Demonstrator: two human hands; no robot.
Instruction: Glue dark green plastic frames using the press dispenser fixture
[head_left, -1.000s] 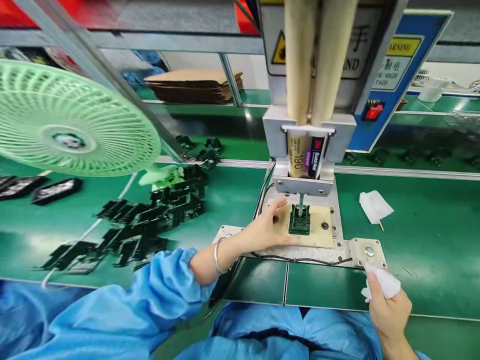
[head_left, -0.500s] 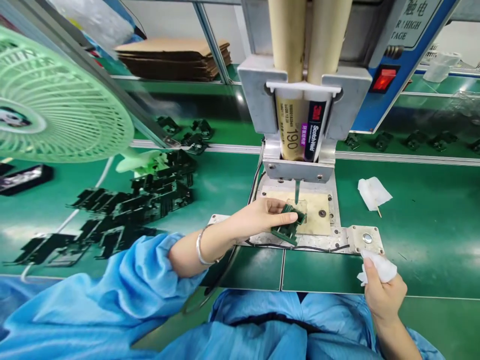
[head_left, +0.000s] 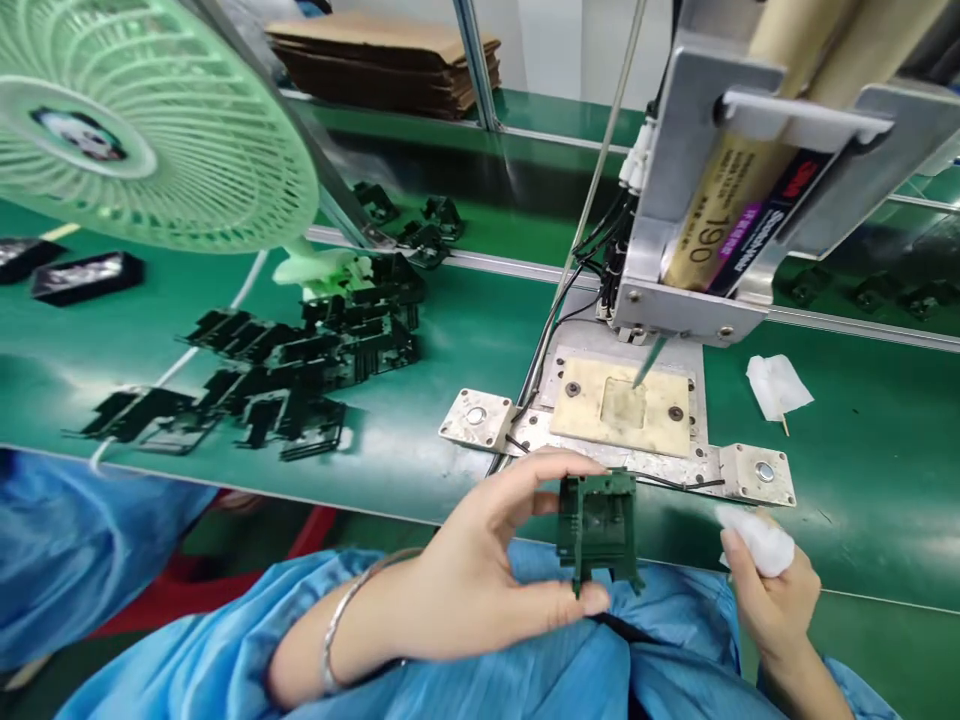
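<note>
One dark green part, overlapping the near bench edge in view; left hand half open, pinching it, some fingertips hidden behind. Right hand curled on white tissue, fingertips obscured. Cartridges cut off above.

Within the last second, the dark green part left its place beneath the nozzle, uncovering the recess in the cream plate. Left hand drew it out to about 6 o'clock of the plate. View turned, putting the cartridges toward 2 o'clock.
</note>
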